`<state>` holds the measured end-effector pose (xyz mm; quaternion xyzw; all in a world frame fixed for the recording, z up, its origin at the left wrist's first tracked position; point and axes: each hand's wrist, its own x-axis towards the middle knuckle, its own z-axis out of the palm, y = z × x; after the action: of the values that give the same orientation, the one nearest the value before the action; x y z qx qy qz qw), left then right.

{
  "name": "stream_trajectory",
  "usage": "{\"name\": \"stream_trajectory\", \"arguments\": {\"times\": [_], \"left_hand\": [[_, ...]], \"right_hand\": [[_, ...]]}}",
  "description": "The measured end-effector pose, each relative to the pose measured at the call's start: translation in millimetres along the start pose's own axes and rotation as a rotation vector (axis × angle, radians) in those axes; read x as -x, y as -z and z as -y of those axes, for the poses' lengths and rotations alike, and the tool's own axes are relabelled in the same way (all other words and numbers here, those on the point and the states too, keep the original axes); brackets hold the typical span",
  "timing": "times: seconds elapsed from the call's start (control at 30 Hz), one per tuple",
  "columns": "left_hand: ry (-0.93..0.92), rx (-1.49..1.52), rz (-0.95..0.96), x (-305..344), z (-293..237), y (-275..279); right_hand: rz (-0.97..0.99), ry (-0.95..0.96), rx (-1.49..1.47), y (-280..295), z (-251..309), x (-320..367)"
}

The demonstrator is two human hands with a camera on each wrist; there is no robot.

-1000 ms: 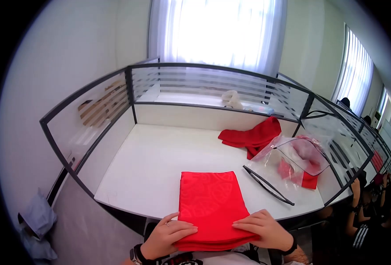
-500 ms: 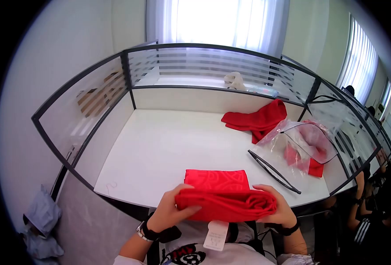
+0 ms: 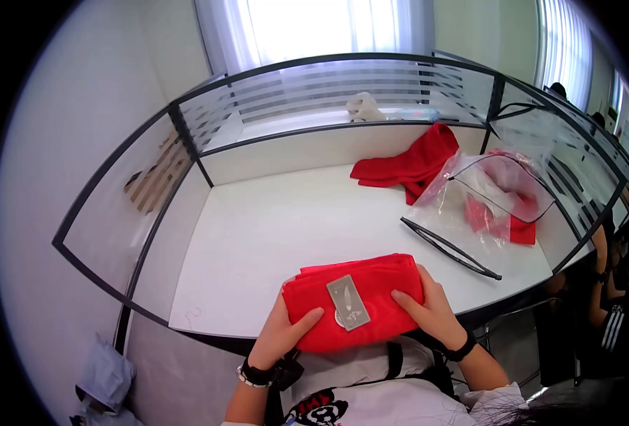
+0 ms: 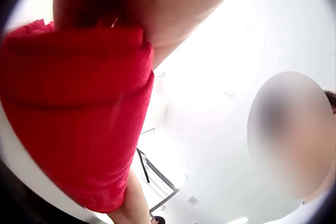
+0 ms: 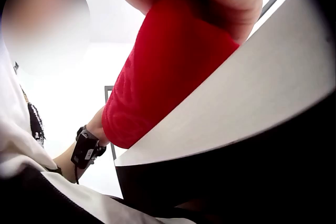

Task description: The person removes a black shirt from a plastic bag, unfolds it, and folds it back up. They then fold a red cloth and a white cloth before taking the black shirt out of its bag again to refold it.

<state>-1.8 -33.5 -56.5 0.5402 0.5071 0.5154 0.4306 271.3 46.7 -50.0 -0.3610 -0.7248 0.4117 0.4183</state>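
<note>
Between both hands is a folded red cloth (image 3: 384, 280), tilted up at the near edge of the white desk in the head view. A grey tag (image 3: 348, 302) with a pale design hangs on its face, over part of a white one. My left hand (image 3: 286, 330) grips the left side, thumb on the front and fingers hidden behind. On the right side my right hand (image 3: 434, 307) holds it the same way. The left wrist view shows the cloth's layered edge (image 4: 79, 71) under the hand; in the right wrist view the cloth (image 5: 168, 61) slants past the desk's edge.
Another red cloth (image 3: 407, 167) lies at the back right of the desk (image 3: 258, 234). In front of it are a clear plastic bag (image 3: 439, 209) with red and white contents and a black strip (image 3: 456, 252). Dark-framed partitions (image 3: 314, 135) enclose the desk. People sit at the far right.
The red cloth has been lifted from flat on the desk edge and turned over, so its tag now faces up. Both hands shifted from pressing on top to gripping its sides.
</note>
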Motion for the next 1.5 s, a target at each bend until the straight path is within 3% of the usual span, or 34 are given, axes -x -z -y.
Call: {"name": "stream_trajectory", "arguments": {"times": [0.23, 0.57, 0.73, 0.8, 0.87, 0.93, 1.0, 1.13, 1.2, 1.3, 1.33, 1.4, 1.5], "left_hand": [[0.037, 0.032, 0.012, -33.3, 0.9, -3.1], [0.12, -0.027, 0.005, -40.2, 14.4, -1.4], [0.038, -0.198, -0.192, -35.9, 5.5, -14.8], [0.02, -0.248, -0.197, -34.2, 3.2, -17.0], [0.015, -0.321, -0.201, -33.2, 1.7, -18.9], [-0.033, -0.371, -0.198, -36.0, 5.3, -18.6], [-0.075, -0.44, -0.176, -39.0, 9.4, -15.6], [0.07, -0.46, -0.133, -40.1, 0.4, -14.2], [0.045, -0.488, -0.148, -38.1, 2.6, -16.7], [-0.071, -1.057, -0.392, -27.9, -9.6, -29.5], [-0.072, -1.057, -0.386, -24.8, -16.4, -32.1], [-0.351, -1.201, -0.377, -17.5, -29.8, -36.8], [-0.435, -1.137, -0.132, -9.1, -48.5, -53.5]], "right_hand": [[-0.126, 0.018, 0.05, -3.7, -14.9, -8.8], [-0.064, 0.091, 0.163, 0.3, -25.2, -21.8], [-0.195, -0.023, 0.358, -6.1, -8.0, -16.0], [-0.328, 0.35, 0.63, -0.5, -5.9, -16.3], [-0.325, 0.408, 0.658, 0.3, -11.7, -13.8], [-0.152, 0.611, 0.684, 4.0, -16.2, -8.5], [-0.13, 0.597, 0.689, -3.2, -10.3, -4.9], [-0.021, 0.529, 0.744, -11.5, -7.7, -3.7], [-0.043, 0.443, 0.738, -12.7, -1.9, -6.1], [-0.096, 0.438, 0.75, -22.4, -10.9, -12.1], [-0.088, 0.444, 0.753, -22.7, -14.0, -12.9], [-0.067, 0.435, 0.759, -21.4, -16.2, -13.1], [-0.069, 0.411, 0.797, -23.4, -16.4, -11.5]]}}
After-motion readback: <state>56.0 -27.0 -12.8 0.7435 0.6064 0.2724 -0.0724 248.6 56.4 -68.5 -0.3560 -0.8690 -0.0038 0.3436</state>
